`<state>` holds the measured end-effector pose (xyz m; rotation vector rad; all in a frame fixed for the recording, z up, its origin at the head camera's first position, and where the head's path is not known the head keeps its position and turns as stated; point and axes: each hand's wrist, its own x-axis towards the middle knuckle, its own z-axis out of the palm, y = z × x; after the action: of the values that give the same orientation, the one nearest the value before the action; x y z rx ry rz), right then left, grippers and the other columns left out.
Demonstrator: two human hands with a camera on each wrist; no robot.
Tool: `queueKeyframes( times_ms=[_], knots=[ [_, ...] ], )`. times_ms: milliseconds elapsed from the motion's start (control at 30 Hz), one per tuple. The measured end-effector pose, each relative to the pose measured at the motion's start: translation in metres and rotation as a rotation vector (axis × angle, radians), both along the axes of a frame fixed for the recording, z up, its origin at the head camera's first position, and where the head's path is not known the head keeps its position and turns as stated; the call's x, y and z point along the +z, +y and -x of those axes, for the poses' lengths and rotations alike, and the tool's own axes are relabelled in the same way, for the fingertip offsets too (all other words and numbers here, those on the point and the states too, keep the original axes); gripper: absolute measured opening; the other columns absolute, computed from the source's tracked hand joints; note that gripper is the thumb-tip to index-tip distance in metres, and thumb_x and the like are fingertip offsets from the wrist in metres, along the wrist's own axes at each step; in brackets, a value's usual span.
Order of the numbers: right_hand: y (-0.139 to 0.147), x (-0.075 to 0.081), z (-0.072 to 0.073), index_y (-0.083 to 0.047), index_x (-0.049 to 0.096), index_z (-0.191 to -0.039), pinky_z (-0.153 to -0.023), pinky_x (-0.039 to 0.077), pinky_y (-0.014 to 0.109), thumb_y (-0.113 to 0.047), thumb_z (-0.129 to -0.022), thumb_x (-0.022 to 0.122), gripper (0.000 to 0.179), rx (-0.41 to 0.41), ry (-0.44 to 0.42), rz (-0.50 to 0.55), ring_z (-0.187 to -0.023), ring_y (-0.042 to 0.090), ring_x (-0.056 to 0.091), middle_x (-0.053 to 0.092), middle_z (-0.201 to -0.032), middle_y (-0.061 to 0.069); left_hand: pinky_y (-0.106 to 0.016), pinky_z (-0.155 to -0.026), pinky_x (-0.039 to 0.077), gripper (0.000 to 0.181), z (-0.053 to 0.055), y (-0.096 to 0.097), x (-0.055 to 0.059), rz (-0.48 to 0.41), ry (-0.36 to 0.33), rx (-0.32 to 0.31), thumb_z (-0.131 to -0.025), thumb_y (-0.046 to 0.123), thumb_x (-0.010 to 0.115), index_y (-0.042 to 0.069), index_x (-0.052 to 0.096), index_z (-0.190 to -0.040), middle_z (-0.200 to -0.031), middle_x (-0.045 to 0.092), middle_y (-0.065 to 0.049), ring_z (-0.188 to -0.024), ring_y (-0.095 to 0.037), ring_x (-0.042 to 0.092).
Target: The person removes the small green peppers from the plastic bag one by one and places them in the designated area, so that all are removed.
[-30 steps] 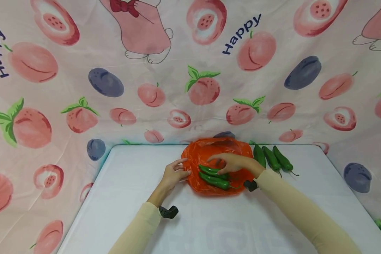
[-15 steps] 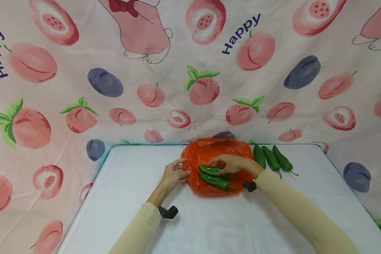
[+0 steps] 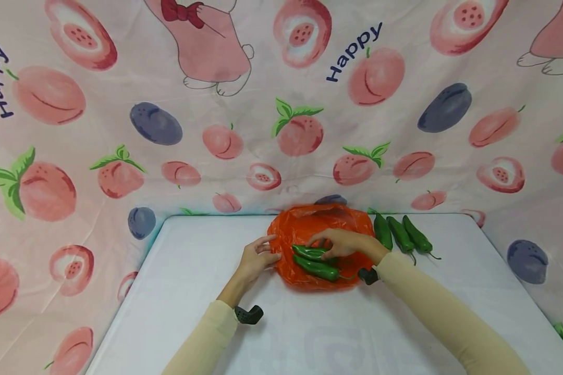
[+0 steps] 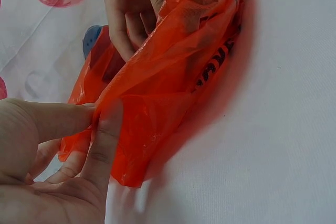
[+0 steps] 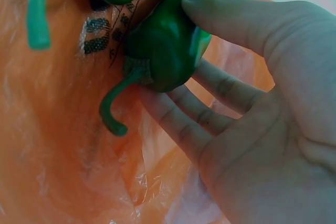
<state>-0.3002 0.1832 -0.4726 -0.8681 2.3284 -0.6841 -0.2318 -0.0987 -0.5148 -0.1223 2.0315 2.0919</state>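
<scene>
An orange-red plastic bag (image 3: 293,224) with dark printing lies at the back middle of the table, its mouth spread. My left hand (image 3: 255,259) pinches the bag's left edge between thumb and fingers, as the left wrist view shows. Inside the bag, my right hand (image 3: 341,241) holds a green pepper (image 5: 167,48), its thumb on top and the fingers along the other side. A second green pepper (image 3: 316,268) lies in front of that one, also on the bag, with its stem pointing right.
To the right of the bag, three more green peppers lie side by side: a left one (image 3: 381,229), a middle one (image 3: 400,233) and a right one (image 3: 417,234). They rest on the white table (image 3: 169,291). Behind hangs a peach-print cloth (image 3: 262,104).
Both hands stay almost where they were, with the peppers and bag in the same spots. The right hand's fingers have curled in slightly on the pepper.
</scene>
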Motion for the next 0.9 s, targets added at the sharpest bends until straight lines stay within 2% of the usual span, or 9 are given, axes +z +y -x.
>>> queueKeyframes(
  times_ms=[533,767,900],
  knots=[
    [0.001,-0.002,-0.003,-0.024,0.066,-0.135,-0.1,0.053,0.049,-0.011,-0.094,0.075,0.044,-0.025,0.021,0.018,-0.112,0.026,0.059,0.063,-0.123,0.003,-0.039,-0.082,0.063,0.057,0.0,0.001,-0.002,-0.007,0.016,-0.003,-0.09,-0.005,0.073,0.008,0.059,-0.143,-0.115,0.062,-0.02,-0.082,-0.016,0.072],
    [0.004,0.005,-0.007,-0.026,0.065,-0.137,-0.1,0.053,0.049,-0.016,-0.094,0.076,0.046,-0.072,0.034,-0.005,-0.115,0.026,0.059,0.063,-0.128,0.004,-0.039,-0.082,0.063,0.056,-0.001,0.001,-0.002,-0.012,0.031,-0.014,-0.091,-0.004,0.073,0.006,0.058,-0.144,-0.114,0.063,-0.02,-0.081,-0.016,0.071],
    [0.005,0.012,-0.007,-0.026,0.065,-0.137,-0.098,0.054,0.048,-0.017,-0.094,0.077,0.046,-0.067,0.064,0.001,-0.114,0.027,0.06,0.064,-0.128,0.004,-0.039,-0.081,0.063,0.056,-0.001,0.001,-0.001,-0.022,0.026,-0.005,-0.09,-0.005,0.073,0.006,0.058,-0.143,-0.113,0.064,-0.019,-0.08,-0.017,0.072]
  ],
)
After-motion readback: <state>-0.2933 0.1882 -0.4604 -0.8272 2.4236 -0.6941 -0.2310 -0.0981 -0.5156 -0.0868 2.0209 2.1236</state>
